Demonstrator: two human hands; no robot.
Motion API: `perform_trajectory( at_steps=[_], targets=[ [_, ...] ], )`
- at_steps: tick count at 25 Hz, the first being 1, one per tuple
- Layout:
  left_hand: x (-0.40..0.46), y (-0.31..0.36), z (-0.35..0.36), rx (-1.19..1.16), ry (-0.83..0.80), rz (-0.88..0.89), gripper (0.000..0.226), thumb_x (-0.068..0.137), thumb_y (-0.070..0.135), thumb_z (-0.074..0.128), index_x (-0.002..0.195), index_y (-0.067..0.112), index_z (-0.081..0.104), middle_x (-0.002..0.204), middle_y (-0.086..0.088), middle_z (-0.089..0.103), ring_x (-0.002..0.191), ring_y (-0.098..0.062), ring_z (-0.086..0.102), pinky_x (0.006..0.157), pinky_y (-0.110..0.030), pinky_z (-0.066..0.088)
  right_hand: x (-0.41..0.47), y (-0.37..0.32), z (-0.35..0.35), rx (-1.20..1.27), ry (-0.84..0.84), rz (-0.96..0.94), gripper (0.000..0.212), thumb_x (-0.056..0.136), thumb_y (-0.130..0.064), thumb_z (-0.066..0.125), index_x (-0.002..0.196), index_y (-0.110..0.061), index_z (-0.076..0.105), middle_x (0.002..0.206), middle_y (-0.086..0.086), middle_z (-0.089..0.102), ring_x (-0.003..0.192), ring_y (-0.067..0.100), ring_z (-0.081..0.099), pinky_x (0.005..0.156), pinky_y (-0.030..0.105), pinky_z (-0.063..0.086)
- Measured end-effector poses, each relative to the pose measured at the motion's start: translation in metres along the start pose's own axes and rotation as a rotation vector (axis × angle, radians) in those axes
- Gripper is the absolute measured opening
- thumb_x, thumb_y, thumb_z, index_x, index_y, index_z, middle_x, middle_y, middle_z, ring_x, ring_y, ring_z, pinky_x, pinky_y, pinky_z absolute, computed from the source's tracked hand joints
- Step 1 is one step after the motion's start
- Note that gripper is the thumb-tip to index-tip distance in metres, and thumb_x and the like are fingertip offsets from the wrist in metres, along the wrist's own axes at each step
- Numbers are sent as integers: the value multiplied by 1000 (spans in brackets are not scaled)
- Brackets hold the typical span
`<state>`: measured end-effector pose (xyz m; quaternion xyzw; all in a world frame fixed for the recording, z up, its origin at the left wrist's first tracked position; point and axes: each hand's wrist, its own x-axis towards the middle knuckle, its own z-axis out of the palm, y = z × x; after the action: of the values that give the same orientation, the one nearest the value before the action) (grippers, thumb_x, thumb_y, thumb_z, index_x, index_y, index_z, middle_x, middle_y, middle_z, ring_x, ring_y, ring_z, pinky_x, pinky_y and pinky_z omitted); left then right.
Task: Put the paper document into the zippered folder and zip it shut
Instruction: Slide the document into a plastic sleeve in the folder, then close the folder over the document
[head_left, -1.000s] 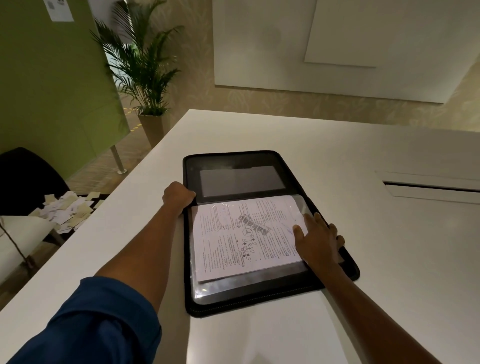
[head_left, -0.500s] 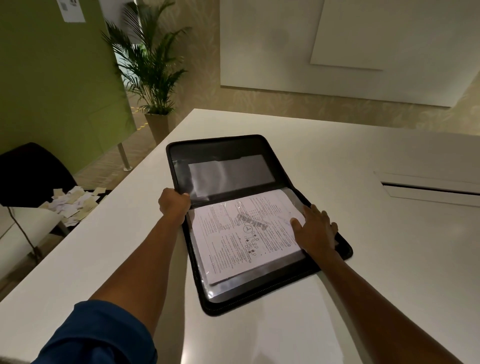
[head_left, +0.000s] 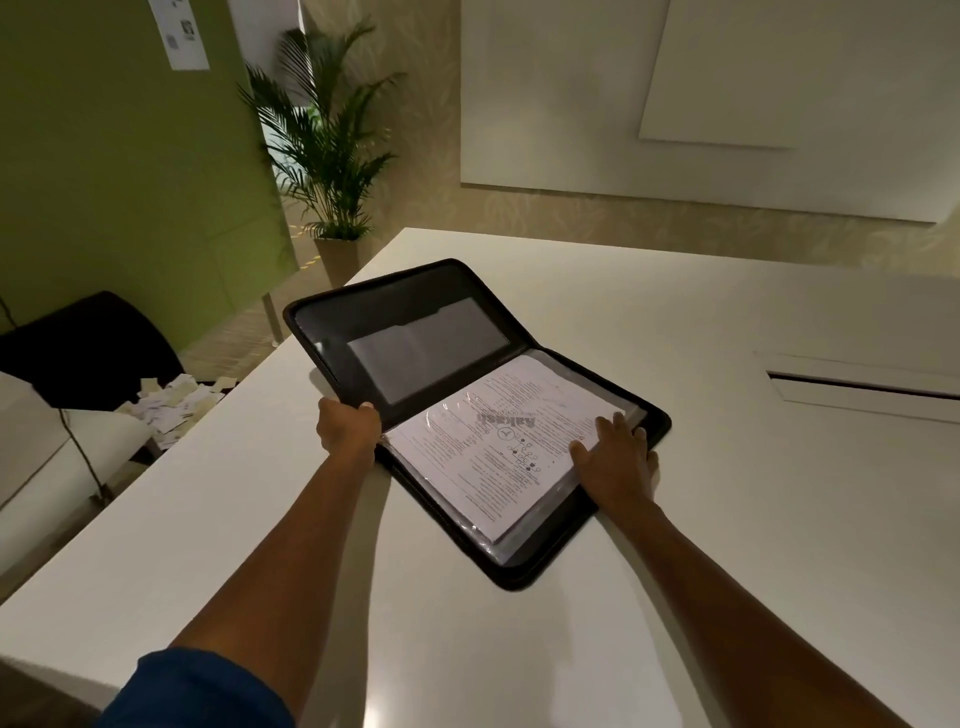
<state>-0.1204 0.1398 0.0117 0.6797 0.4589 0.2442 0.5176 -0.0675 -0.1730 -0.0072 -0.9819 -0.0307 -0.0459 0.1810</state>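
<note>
Since a second ago the folder's far cover has come up off the table, from flat to tilted toward the viewer. Left hand is closed on that cover's near-left edge by the spine, thumb on the inner face, apparently lifting it shut; arm nearly straight. Right hand lies open and flat, fingers spread on the paper's right edge, likely pinning the folder's lower half so it will not slide as the cover swings. The paper sits on that lower half, seemingly under a clear sleeve, though glare leaves this unsure. No zipper pull can be made out.
</note>
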Motion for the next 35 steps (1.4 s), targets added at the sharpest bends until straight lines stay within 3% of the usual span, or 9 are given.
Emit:
perform_trajectory(
  at_steps=[6,11,17,21,24,26,28,31,35],
  targets=[
    [-4,1,-13,-28,-281,86,42,90,11,67,128,11,51,125,-11,60,112,-35,60,84,-41,56,2,12,0,120,38,-25,59,87,-44,57,137,-16,45,155,12,29,141,39,26,110,60,30],
    [-24,14,-18,-26,-477,140,21,79,3,72,97,10,63,87,-6,66,81,-25,66,53,-27,54,11,34,-7,301,49,-45,60,87,-40,61,139,-14,45,156,10,31,138,34,38,110,54,36],
    [-52,28,-10,201,-642,298,36,83,8,67,117,10,57,106,-11,64,96,-29,63,75,-38,58,11,61,-17,431,33,-54,45,89,-33,64,126,-9,57,119,10,57,107,29,57,93,41,49],
    [-75,35,-6,477,-748,509,26,81,19,67,106,19,61,96,-3,64,98,-29,65,82,-39,57,10,71,-30,580,-12,-21,37,92,-37,60,124,-18,60,112,-2,58,78,1,60,67,17,43],
    [-96,45,-1,593,-822,723,60,73,29,66,126,45,44,100,11,60,100,-24,64,74,-26,49,6,77,-32,707,-3,-7,30,94,-40,55,117,-23,66,112,-1,66,84,9,66,77,32,56],
    [-106,51,6,733,-858,877,95,68,36,63,144,60,11,117,8,60,97,-26,64,79,-35,53,1,81,-38,832,-24,27,25,93,-47,55,100,-30,71,101,-3,73,86,16,70,75,34,57],
    [-112,55,16,911,-826,1020,104,69,43,66,147,58,-2,130,2,56,93,-28,63,82,-38,53,-4,82,-48,1014,-54,67,34,87,-59,56,94,-32,75,93,-5,76,82,12,73,66,24,57],
    [-123,57,32,1083,-787,1135,106,70,53,71,151,51,2,141,1,49,101,-30,61,84,-36,51,-11,91,-58,1100,-44,56,61,80,-79,44,96,-30,77,90,-15,76,79,2,71,59,10,52],
    [-138,54,51,1198,-724,1179,114,65,64,72,152,45,2,149,-2,42,109,-34,59,87,-38,49,-17,105,-62,1129,-71,107,74,78,-84,30,97,-30,77,96,-8,77,89,8,71,72,21,51]
  ],
)
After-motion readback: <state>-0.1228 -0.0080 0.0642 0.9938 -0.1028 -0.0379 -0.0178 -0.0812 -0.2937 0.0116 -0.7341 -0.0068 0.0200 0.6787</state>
